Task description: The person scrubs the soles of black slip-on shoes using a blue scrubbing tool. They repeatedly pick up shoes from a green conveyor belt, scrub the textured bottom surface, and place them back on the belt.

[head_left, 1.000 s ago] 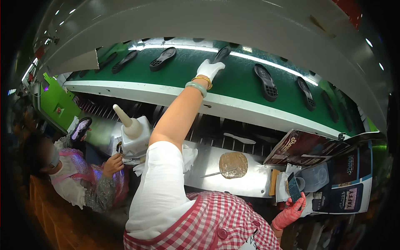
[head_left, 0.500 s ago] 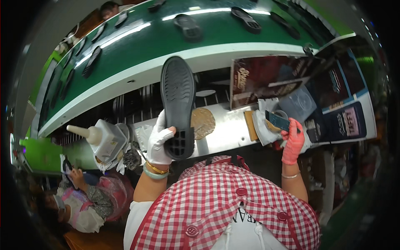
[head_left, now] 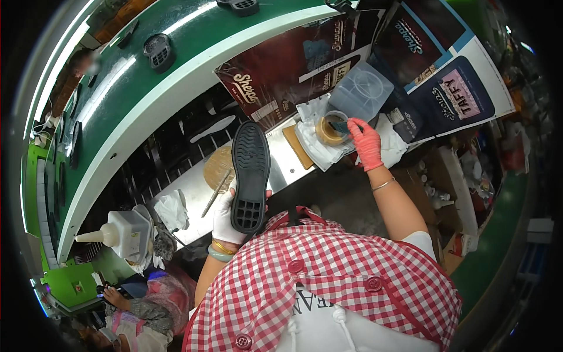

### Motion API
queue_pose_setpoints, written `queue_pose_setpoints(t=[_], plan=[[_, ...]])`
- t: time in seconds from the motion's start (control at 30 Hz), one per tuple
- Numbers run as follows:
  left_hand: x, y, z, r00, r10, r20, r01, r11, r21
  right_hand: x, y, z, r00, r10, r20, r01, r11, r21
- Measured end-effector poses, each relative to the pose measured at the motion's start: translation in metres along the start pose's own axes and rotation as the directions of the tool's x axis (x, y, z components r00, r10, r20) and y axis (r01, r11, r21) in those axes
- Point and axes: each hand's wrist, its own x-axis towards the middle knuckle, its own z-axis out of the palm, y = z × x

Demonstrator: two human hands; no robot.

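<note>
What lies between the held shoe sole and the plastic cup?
From shoe sole to cup in the head view: metal benchtop, tan block, crumpled white material.

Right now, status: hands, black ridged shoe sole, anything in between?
White-gloved left hand gripping black ridged shoe sole. Red-gloved right hand holding dark flat tool at clear round plastic cup. Flat tan rectangular block between sole and cup.

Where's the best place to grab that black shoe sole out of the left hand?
Probably the upper end of the black shoe sole, pinched across its side edges from the far side: that end is free, while the left hand holds the lower, gridded part.
</note>
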Motion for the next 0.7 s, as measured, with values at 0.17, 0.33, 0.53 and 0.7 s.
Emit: queue_pose_setpoints(t=[0.17, 0.33, 0.53, 0.7], plan=[[0.006, -0.018, 0.005, 0.996, 0.080, -0.034, -0.075, 0.989, 0.124, 0.010, -0.001, 0.004, 0.998, 0.054, 0.036, -0.054, 0.999, -0.004], [0.013, -0.028, -0.016, 0.997, 0.034, -0.071, -0.026, 0.993, 0.111, 0.012, 0.003, 0.001, 0.997, 0.050, 0.064, -0.055, 0.995, 0.079], [0.021, -0.032, -0.014, 0.994, -0.042, -0.106, 0.042, 0.999, -0.004, 0.013, 0.001, -0.006, 0.991, 0.036, 0.128, -0.040, 0.999, 0.028], [0.026, -0.037, -0.019, 0.993, -0.054, -0.102, 0.055, 0.998, 0.008, 0.009, -0.004, -0.010, 0.992, 0.036, 0.123, -0.043, 0.998, 0.053]])
